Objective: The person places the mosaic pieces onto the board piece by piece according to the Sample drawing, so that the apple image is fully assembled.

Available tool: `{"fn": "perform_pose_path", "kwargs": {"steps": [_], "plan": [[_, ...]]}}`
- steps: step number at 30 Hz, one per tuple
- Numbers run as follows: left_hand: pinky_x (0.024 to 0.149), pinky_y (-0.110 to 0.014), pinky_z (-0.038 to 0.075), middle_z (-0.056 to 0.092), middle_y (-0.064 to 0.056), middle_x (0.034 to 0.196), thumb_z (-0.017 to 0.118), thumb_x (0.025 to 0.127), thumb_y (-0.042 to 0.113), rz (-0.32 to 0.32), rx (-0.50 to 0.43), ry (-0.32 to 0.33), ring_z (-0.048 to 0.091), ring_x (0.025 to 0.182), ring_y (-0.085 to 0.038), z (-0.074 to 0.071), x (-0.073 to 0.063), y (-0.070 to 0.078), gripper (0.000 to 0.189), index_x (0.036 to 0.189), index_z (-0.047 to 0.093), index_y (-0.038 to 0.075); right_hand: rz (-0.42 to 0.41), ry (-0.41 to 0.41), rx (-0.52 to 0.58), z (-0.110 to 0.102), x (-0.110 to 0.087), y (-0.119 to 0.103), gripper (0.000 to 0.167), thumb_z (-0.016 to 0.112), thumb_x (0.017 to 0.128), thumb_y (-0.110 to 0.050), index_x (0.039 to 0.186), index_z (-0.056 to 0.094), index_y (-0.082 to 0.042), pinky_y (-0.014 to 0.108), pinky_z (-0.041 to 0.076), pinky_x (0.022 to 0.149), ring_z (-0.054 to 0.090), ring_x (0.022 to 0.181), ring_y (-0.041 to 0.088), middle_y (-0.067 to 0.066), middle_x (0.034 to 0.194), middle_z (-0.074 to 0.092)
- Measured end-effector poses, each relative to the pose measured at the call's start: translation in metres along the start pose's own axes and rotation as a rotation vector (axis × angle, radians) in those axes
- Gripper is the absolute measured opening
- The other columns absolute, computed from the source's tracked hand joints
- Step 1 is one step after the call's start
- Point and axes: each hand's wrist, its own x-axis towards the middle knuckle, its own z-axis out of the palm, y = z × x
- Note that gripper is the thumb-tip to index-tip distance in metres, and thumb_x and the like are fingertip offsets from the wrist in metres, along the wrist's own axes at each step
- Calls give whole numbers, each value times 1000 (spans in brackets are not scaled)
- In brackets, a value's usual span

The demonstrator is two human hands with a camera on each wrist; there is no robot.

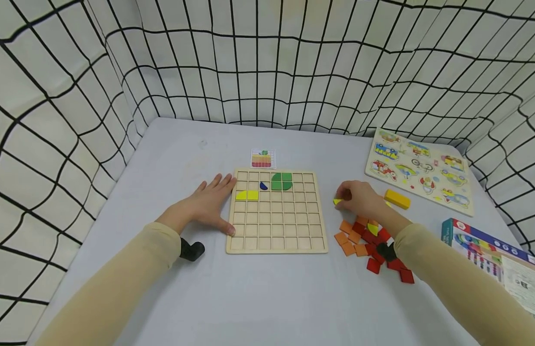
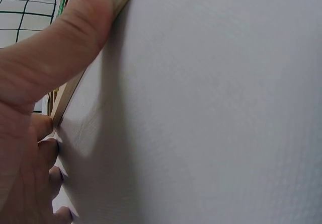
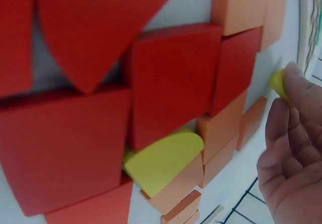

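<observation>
A wooden grid board (image 1: pixel 276 230) lies on the table, holding green quarter-round tiles (image 1: pixel 282 181), two yellow tiles (image 1: pixel 247 195) and a small dark blue piece (image 1: pixel 263 185). My left hand (image 1: pixel 206 204) rests at the board's left edge, fingers spread, the thumb (image 2: pixel 75 38) touching its side in the left wrist view. To the right of the board, my right hand (image 1: pixel 358 198) pinches a yellow tile (image 3: pixel 278 84) between thumb and fingers. Below that hand lies a pile of red tiles (image 3: pixel 173 83) and orange tiles (image 1: pixel 348 248), with a yellow rounded tile (image 3: pixel 166 161) among them.
A small pattern card (image 1: pixel 263 158) lies behind the board. At the right are a picture puzzle board (image 1: pixel 418 168), a yellow block (image 1: pixel 397 199) and a game box (image 1: pixel 488 250). Black netting (image 1: pixel 258 67) surrounds the table's back and sides.
</observation>
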Motion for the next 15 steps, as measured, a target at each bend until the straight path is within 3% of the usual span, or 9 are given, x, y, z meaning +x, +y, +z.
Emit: {"fn": "perform_pose_path", "kwargs": {"steps": [5,9,15], "plan": [[125,-69,3,1,-21,172,89,67,62,-7,0,-3,-4,159,-44,0,0,1,141,164,6,1,27,-22,193,-5,2,3,25,67,99,-18,122,72,-8,27,52,70,61,89,24,11,102,65],[125,-69,3,1,-20,172,89,67,62,-17,1,0,-5,159,-44,0,0,1,141,164,6,2,75,-26,330,-4,6,-8,28,68,100,-27,120,72,-9,27,53,74,64,94,24,10,105,70],[125,-68,1,0,-19,172,88,67,63,-20,-3,-6,-6,159,-43,0,0,2,141,164,6,2,60,-22,455,6,17,-31,24,70,98,-24,111,67,-4,27,52,71,67,87,20,8,94,75]]}}
